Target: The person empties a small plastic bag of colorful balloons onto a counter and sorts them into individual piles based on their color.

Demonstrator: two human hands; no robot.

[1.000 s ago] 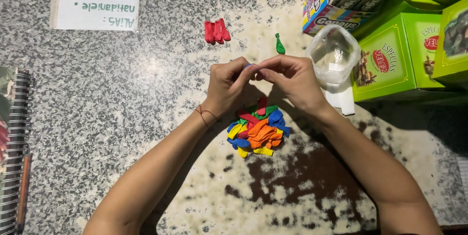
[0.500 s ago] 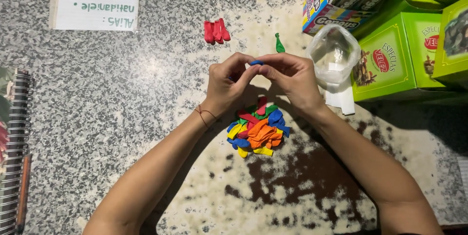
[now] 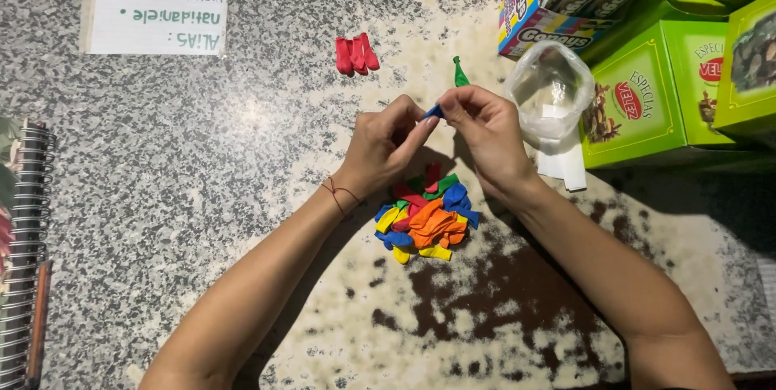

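Observation:
Both my hands meet above a granite counter and pinch a small blue balloon (image 3: 435, 112) between their fingertips. My left hand (image 3: 386, 146) holds one end and my right hand (image 3: 483, 133) the other. Just below them lies a pile of flat balloons (image 3: 426, 217) in orange, blue, yellow, red and green. Farther back on the counter lie a few red balloons (image 3: 356, 54) side by side, and a single green balloon (image 3: 460, 73) lies just beyond my right hand.
A clear plastic bag (image 3: 551, 92) stands at the right beside green boxes (image 3: 647, 91) and a colourful carton (image 3: 558, 14). A white paper label (image 3: 155, 16) is taped at the back left. A spiral notebook (image 3: 24, 252) lies at the left edge.
My hands have shifted slightly, and the blue balloon now shows more plainly between the fingertips. The pile and the other balloons have not moved.

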